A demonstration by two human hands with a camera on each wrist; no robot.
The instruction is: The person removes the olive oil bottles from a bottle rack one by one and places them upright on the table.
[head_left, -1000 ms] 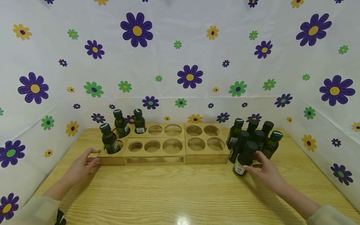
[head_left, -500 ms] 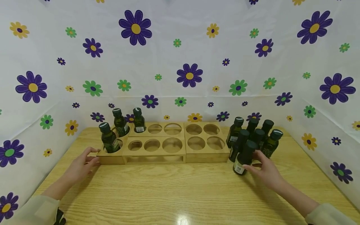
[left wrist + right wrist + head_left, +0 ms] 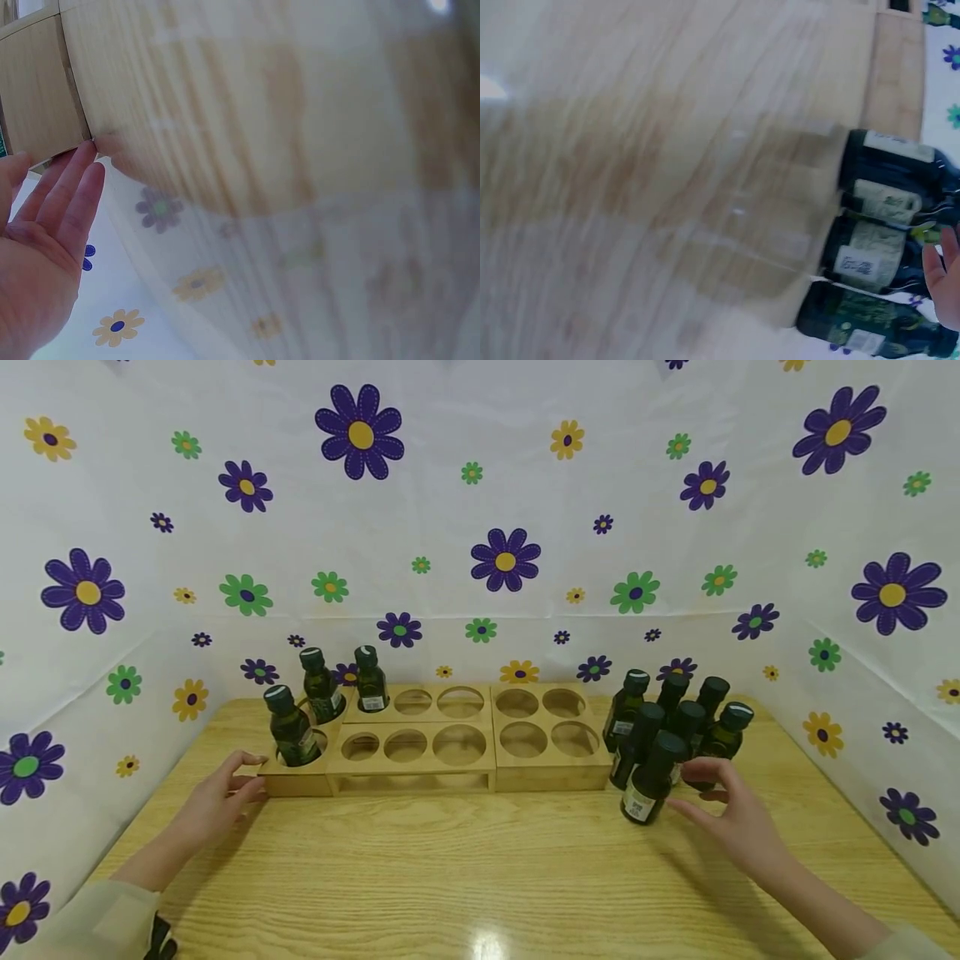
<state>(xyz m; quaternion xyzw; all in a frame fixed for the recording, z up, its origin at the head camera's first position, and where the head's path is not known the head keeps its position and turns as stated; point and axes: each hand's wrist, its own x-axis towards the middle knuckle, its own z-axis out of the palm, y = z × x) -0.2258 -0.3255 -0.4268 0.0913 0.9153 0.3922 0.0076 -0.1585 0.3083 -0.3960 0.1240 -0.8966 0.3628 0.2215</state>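
In the head view, my left hand (image 3: 213, 806) rests its fingertips against the left end of a wooden rack (image 3: 296, 787). The left wrist view shows those fingers fairly straight at the rack's lower corner. My right hand (image 3: 738, 818) is spread beside the front dark green glass bottle (image 3: 641, 802), thumb and fingers off it. That bottle has a black cap and a pale label, and stands upright ahead of several similar bottles (image 3: 628, 702). At the right wrist view's edge, the right hand (image 3: 946, 277) overlaps a bottle (image 3: 862, 251).
Three capped bottles stand in the rack's left holes, one of them at the front left (image 3: 294, 735). The other round holes hold nothing. A wooden tabletop (image 3: 450, 877) spreads in front. White cloth (image 3: 442, 527) with printed flowers stands behind and at both sides.
My right hand has let go of the front bottle and moved slightly right, away from it. The bottle stays standing by the others. My left hand keeps its place at the rack.
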